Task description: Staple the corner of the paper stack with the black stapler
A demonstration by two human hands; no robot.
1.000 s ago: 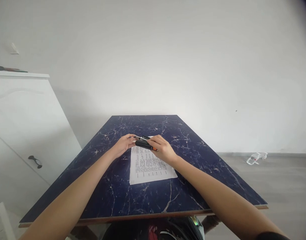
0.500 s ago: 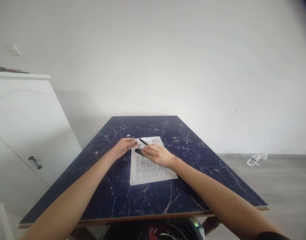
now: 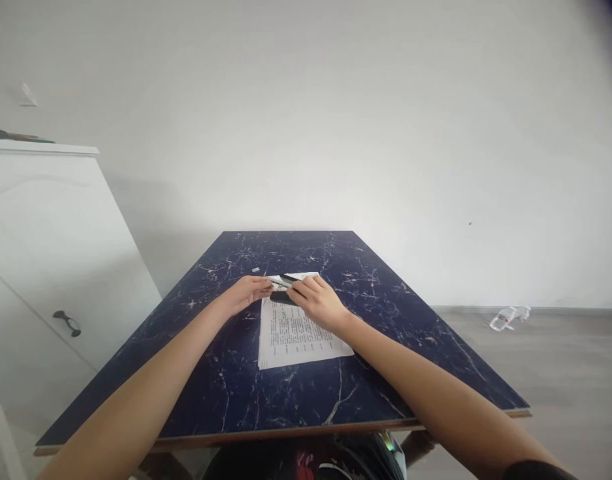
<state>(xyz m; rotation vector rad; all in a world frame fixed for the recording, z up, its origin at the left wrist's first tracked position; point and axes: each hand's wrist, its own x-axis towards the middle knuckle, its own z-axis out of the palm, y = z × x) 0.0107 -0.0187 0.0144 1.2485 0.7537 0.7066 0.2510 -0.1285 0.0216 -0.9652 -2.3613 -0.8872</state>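
A black stapler point(image 3: 282, 297) is in my right hand point(image 3: 319, 303), whose fingers wrap its rear end. Its two dark arms are spread apart, with a pale metallic strip between them. My left hand point(image 3: 246, 294) is at the stapler's front end, fingertips pinched together; what they hold is too small to make out. Beneath both hands lie printed sheets of paper point(image 3: 306, 353), their upper left corner partly covered by the left fingers. A small pale piece point(image 3: 256, 270) rests on the table just beyond my left hand.
The dark blue marble-patterned table point(image 3: 196, 400) has its far edge near a white wall point(image 3: 336, 120). A white cabinet point(image 3: 46, 253) with a dark handle stands at the left. A clear plastic bottle point(image 3: 503, 319) lies on the floor at the right.
My right hand has turned the stapler so its arms lie more level, and its fingers have shifted upward slightly. My left hand stays almost in place.
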